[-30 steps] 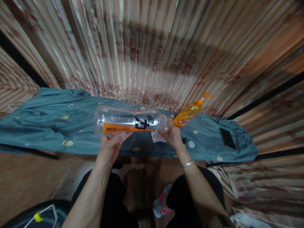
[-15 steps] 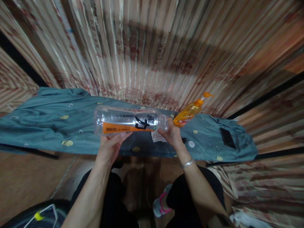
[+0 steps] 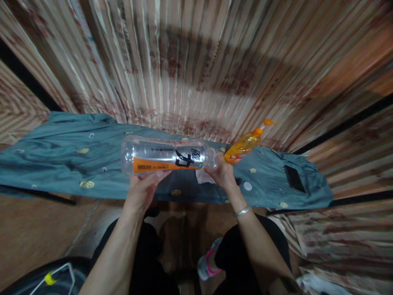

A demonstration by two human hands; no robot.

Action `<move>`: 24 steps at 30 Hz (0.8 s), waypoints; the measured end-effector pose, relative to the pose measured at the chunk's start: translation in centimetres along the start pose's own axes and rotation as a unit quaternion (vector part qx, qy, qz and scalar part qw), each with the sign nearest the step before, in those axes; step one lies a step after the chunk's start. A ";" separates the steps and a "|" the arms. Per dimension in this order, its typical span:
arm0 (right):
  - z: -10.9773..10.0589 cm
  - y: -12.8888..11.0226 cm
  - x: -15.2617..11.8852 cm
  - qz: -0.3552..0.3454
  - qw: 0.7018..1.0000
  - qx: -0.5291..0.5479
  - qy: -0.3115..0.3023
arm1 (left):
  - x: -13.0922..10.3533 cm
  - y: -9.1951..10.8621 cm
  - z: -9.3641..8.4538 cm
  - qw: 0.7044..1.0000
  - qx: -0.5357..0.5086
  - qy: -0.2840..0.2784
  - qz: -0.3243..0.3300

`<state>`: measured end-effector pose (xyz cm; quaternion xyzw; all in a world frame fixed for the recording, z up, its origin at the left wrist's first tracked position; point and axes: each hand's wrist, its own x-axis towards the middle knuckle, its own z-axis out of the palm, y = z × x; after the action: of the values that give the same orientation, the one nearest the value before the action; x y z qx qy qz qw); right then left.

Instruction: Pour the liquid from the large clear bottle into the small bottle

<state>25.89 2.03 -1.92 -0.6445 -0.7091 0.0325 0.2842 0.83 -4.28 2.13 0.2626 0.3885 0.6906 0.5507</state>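
Barely shifted, one clear, orange-labelled plastic bottle (image 3: 164,155), gripped mid-frame by your left hand (image 3: 143,189) and right hand (image 3: 222,171), overlaps one white tissue (image 3: 204,178), with one orange pump bottle (image 3: 242,148), one white disc (image 3: 247,186), one black phone (image 3: 294,179) rightward.

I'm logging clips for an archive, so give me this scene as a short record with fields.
Left hand: large clear bottle, held near its base by the left hand
Right hand: same bottle, gripped at the neck by the right hand
Bottle pose: on its side, neck to the right
Behind right hand: orange pump bottle
Right of right wrist: white disc, then black phone
Partly hidden: white paper or cloth
Surface: blue-green patterned tablecloth
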 end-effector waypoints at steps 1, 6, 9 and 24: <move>0.0 0.0 0.0 -0.001 1.000 0.000 0.000 | 0.0 0.0 0.0 1.000 0.001 -0.001 0.000; 0.1 0.2 0.0 -0.006 1.000 0.002 -0.001 | 0.1 -0.2 -0.3 1.000 0.006 -0.001 0.004; 0.2 0.4 0.0 -0.017 1.000 0.002 0.000 | 0.1 -0.2 -0.4 1.000 0.002 0.000 0.005; 0.3 0.3 0.0 -0.007 1.000 -0.013 -0.001 | 0.1 -0.1 -0.1 1.000 -0.006 0.025 -0.002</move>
<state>26.05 2.18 -2.31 -0.6429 -0.7143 0.0222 0.2755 0.82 -4.19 1.97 0.2408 0.3983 0.6985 0.5436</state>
